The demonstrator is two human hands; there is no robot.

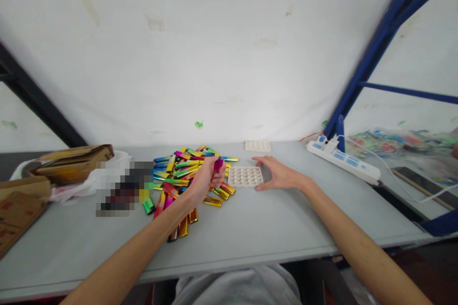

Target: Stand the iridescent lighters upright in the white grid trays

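Note:
My left hand (206, 177) is closed around a shiny purple tube (218, 165), whose top end shows above the fingers. It is over the right side of a pile of glossy flat tubes (186, 171) in gold, green, blue, pink and red. Just right of the pile lies a pale tray (245, 177) with rows of round holes. My right hand (278, 173) rests at the tray's right end, thumb and fingers spread apart around its corners. Whether the fingertips touch the tray, I cannot tell.
A second pale holed tray (258, 146) lies by the wall. Cardboard boxes (77, 162) and a white plastic bag (121, 159) are on the left, beside a blurred patch. A power strip (343, 162) with plugs and cables sits at right, near a blue metal frame (372, 52).

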